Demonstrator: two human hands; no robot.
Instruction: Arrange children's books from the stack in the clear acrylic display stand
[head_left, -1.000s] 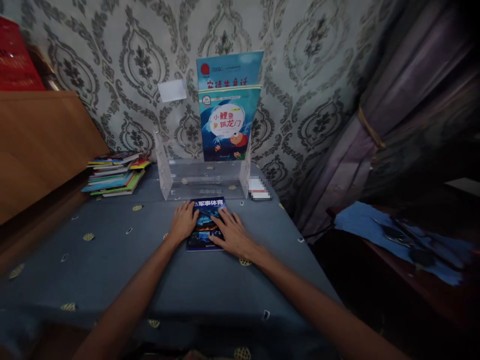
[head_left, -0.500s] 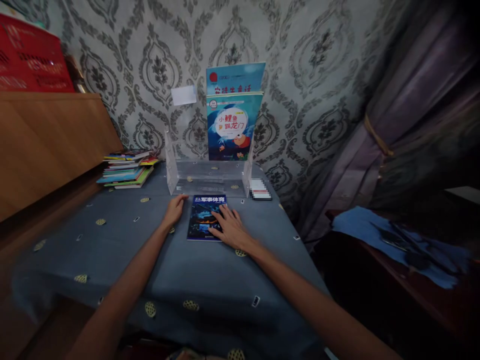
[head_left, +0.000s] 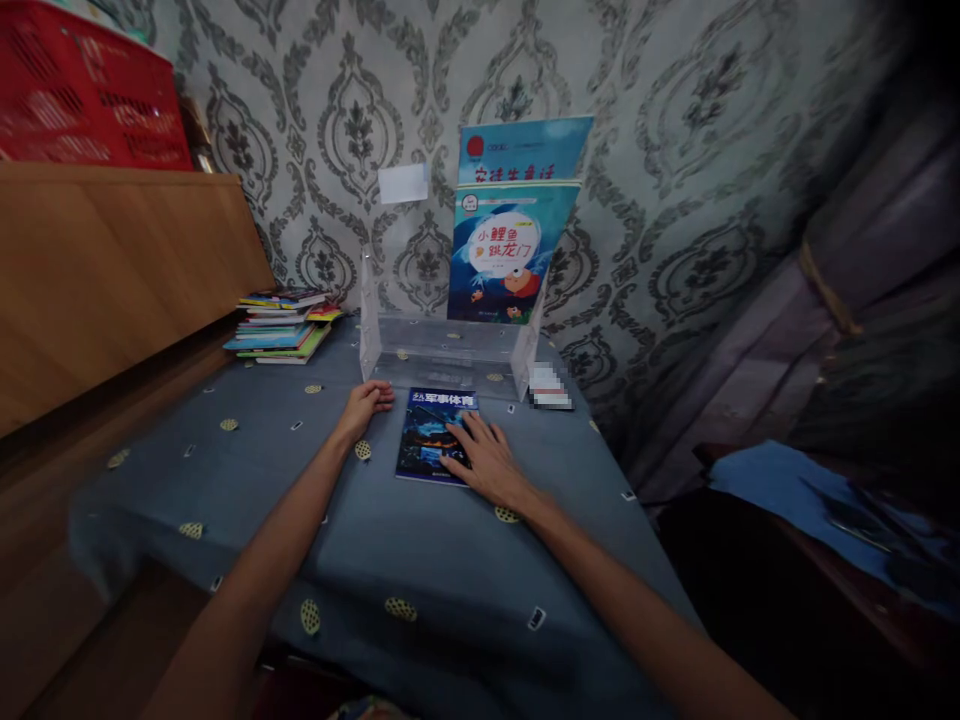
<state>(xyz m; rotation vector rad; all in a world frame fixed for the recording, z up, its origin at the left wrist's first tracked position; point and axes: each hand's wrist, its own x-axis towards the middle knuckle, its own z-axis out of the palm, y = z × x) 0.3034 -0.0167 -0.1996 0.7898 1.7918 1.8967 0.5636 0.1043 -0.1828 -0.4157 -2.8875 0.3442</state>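
A dark blue magazine (head_left: 424, 430) with white title characters lies flat on the cloth-covered table, its cover facing up. My right hand (head_left: 491, 462) rests palm down over its right side, fingers spread on the cover. Just left of the magazine, my left hand (head_left: 366, 408) lies on the cloth with its fingers loosely bent and nothing visible in them. Behind the magazine stands a clear plastic book rack (head_left: 442, 350). On the rack's right side are a blue picture book with an orange fish (head_left: 495, 260) and a taller teal book (head_left: 525, 145) behind it.
Several books (head_left: 281, 330) are stacked at the table's back left. A pixelated phone-like item (head_left: 551, 388) lies right of the rack. A white label (head_left: 403, 184) shows above the rack. A wooden cabinet (head_left: 127, 260) carries a red basket (head_left: 90, 100). Blue cloth (head_left: 780, 490) lies at the right.
The camera view has turned left, so the scene sits farther right. My left hand's fingers have shifted slightly and look more bent. My right hand stays on the magazine.
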